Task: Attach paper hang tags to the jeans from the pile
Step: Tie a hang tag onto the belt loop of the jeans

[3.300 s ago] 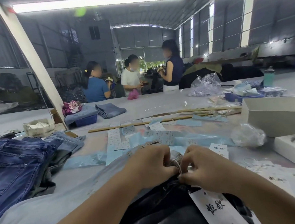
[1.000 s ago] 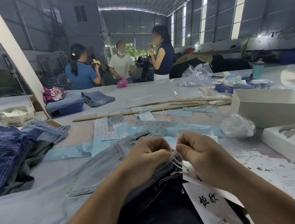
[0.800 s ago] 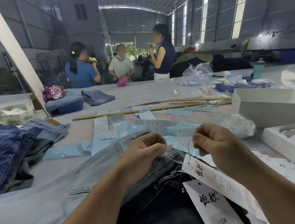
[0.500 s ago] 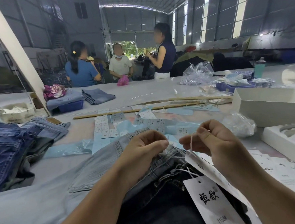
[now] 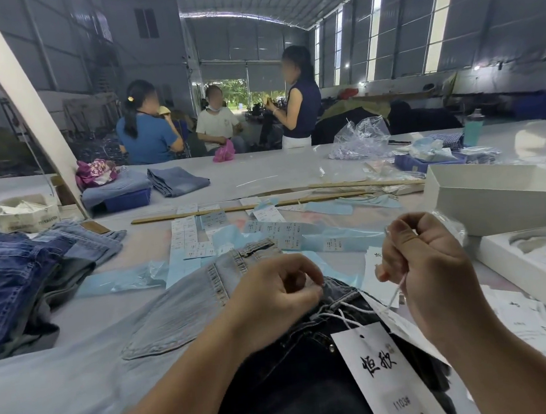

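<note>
Light blue jeans (image 5: 162, 316) lie across the table in front of me, over a dark pair (image 5: 289, 388). My left hand (image 5: 278, 291) pinches the waistband at a belt loop. My right hand (image 5: 430, 273) is raised beside it, fingers curled round a white string (image 5: 394, 295) pulled taut from the waistband. A white paper hang tag (image 5: 383, 374) with black characters lies on the dark jeans, tied by the string. A second tag (image 5: 405, 327) hangs under my right hand. A pile of darker blue jeans (image 5: 19, 275) sits at the left.
Strips of small labels (image 5: 283, 232) and blue plastic lie past the jeans, with wooden sticks (image 5: 249, 207) behind. White boxes (image 5: 493, 199) stand at the right, loose tags (image 5: 518, 315) beside them. Folded jeans (image 5: 178, 181) lie farther back. Three people stand beyond the table.
My right hand has drawn away from the left, up and to the right, pulling the string out and tight. The left hand stays on the waistband.
</note>
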`<act>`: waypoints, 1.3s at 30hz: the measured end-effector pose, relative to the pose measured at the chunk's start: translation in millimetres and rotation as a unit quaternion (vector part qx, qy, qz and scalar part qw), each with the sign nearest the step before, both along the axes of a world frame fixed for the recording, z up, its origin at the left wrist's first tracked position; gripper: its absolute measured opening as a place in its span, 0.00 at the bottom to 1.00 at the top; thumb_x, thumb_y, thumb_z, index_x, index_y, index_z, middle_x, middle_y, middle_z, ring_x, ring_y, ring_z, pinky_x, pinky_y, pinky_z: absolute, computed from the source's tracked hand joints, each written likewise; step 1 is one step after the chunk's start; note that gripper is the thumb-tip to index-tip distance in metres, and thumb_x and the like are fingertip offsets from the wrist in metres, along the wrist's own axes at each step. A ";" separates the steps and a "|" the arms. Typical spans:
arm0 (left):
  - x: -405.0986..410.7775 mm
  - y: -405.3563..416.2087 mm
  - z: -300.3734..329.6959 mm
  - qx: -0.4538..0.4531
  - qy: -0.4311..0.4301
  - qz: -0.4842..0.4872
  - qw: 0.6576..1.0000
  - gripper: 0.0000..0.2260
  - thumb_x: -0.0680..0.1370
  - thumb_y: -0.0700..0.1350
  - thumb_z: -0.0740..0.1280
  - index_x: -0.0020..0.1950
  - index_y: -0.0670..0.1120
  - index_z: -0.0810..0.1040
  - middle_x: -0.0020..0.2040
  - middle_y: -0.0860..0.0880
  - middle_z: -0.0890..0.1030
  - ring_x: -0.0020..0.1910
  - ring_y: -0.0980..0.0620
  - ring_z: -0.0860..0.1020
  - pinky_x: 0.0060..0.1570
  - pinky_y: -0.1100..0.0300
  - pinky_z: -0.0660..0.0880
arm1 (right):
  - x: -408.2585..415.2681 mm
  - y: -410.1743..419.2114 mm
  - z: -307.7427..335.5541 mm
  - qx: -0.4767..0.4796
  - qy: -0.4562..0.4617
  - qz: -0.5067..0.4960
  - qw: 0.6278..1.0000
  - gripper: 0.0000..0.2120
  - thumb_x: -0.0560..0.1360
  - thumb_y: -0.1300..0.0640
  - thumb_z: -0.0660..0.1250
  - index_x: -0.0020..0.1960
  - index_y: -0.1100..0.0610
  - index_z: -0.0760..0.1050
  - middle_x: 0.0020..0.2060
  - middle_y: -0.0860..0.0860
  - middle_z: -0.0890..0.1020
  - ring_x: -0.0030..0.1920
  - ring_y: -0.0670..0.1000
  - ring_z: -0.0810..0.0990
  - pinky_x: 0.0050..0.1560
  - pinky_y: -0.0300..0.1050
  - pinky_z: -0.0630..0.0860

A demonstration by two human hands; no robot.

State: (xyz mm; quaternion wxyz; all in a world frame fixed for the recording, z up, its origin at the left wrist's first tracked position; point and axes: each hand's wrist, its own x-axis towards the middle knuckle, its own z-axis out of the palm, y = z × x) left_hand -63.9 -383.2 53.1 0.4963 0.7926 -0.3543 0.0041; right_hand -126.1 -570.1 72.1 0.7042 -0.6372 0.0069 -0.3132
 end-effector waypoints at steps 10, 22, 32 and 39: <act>-12.3 -17.4 19.2 0.249 -0.144 0.012 0.958 0.11 0.76 0.61 0.66 0.58 0.66 0.80 0.44 0.59 0.70 0.47 0.61 0.70 0.42 0.65 0.65 | -1.0 14.8 -23.1 0.117 0.107 0.040 0.987 0.11 0.83 0.59 0.58 0.42 0.54 0.70 0.24 0.48 0.66 0.24 0.45 0.64 0.28 0.38 0.64; -23.9 -32.7 31.3 0.228 -0.115 0.043 0.966 0.05 0.81 0.50 0.62 0.50 0.53 0.78 0.47 0.56 0.75 0.50 0.52 0.74 0.52 0.56 0.72 | -4.9 17.4 -16.2 0.122 0.114 0.060 0.984 0.09 0.83 0.61 0.59 0.44 0.58 0.70 0.27 0.51 0.71 0.25 0.46 0.66 0.25 0.38 0.65; -22.3 -51.9 42.9 -0.078 0.183 0.056 0.978 0.08 0.83 0.46 0.61 0.46 0.50 0.76 0.44 0.48 0.85 0.37 0.54 0.78 0.33 0.59 0.73 | -14.5 11.9 3.7 -0.021 0.045 -0.024 0.998 0.06 0.81 0.63 0.62 0.46 0.60 0.75 0.36 0.55 0.84 0.39 0.53 0.85 0.41 0.45 0.82; -20.2 -63.1 48.0 -0.157 0.190 0.077 0.966 0.08 0.84 0.44 0.60 0.48 0.47 0.75 0.39 0.52 0.84 0.34 0.59 0.79 0.32 0.63 0.74 | -11.6 2.7 -0.3 -0.070 0.040 -0.056 0.995 0.07 0.81 0.62 0.61 0.45 0.57 0.75 0.38 0.52 0.84 0.41 0.57 0.83 0.41 0.45 0.78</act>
